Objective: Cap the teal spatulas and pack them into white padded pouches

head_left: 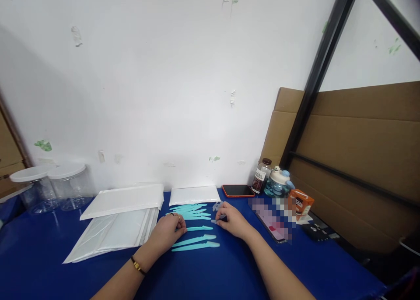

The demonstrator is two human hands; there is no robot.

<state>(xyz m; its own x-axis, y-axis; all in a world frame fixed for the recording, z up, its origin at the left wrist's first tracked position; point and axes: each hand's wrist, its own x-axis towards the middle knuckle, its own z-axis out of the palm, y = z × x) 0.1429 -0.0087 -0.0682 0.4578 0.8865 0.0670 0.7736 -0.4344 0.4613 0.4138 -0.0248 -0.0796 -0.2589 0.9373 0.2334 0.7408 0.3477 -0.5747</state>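
Razors (198,246) lie at six o'clock from the white packet (194,195), likely light, stiff and slick, best gripped by their nine-o'clock ends, where the left hand (164,233) pinches one while the right hand (235,221) pinches a clear cap (214,221).

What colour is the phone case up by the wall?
The phone case is orange-red, seen best in the head view.

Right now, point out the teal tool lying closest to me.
This teal tool, at the near end of the row; all the others lie beyond it, toward the wall.
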